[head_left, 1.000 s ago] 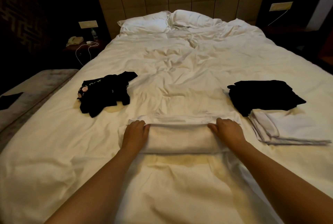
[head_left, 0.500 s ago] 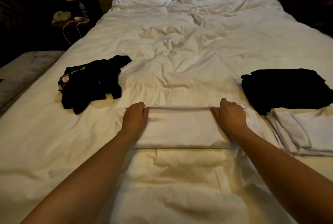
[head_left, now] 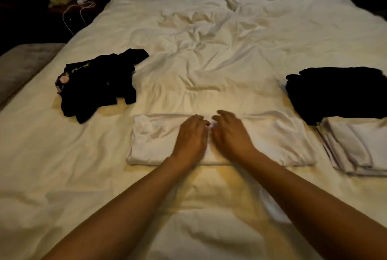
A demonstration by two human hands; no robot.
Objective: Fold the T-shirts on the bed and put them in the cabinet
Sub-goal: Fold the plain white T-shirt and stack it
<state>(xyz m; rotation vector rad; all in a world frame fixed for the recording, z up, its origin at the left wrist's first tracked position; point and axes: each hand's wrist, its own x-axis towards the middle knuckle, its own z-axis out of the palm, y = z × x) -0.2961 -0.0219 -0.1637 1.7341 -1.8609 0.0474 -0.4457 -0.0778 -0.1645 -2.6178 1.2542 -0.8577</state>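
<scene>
Spreading across the view, the bed (head_left: 209, 54) carries a folded white T-shirt (head_left: 272, 140) at its near middle, a crumpled black T-shirt (head_left: 98, 86) left, folded ones (head_left: 339, 92) right. Left hand (head_left: 191, 138) and right hand (head_left: 230, 136) press flat on the white one, fingers extended, side by side.

Bare forearms and hands (head_left: 211, 136); no sleeves, rings or watch visible.
</scene>
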